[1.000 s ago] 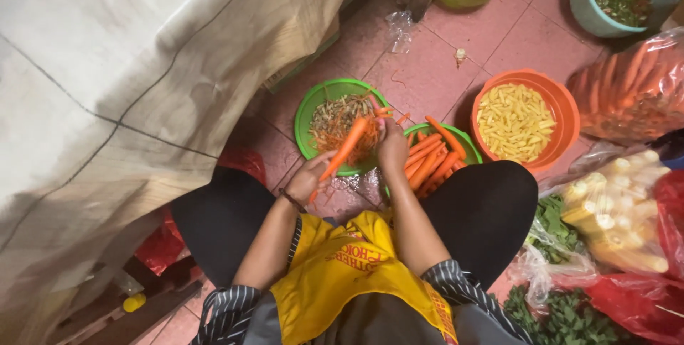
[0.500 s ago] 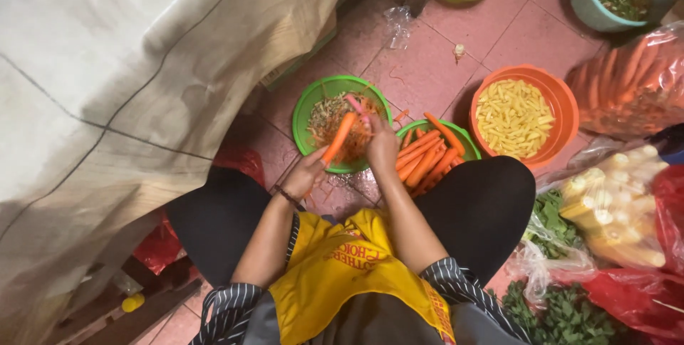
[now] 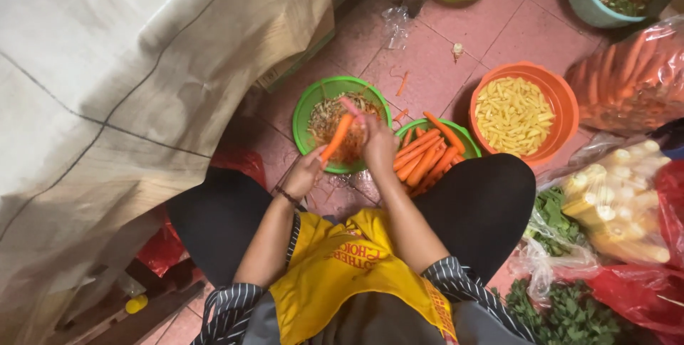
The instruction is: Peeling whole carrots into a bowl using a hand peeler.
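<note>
Gripped at its lower end by the left hand (image 3: 305, 174), one long orange carrot (image 3: 337, 137) slants over a green plastic bowl of peelings (image 3: 308, 106), while the right hand (image 3: 375, 142) closes around a pink-handled peeler (image 3: 350, 106) against its upper part. Two green bowls sit on the pink tiled floor (image 3: 427, 67); the second green bowl (image 3: 462, 133) holds roughly ten peeled carrots. Beyond stands one orange bowl of pale yellow strips (image 3: 563, 99), then one teal bowl of greens (image 3: 581, 0).
</note>
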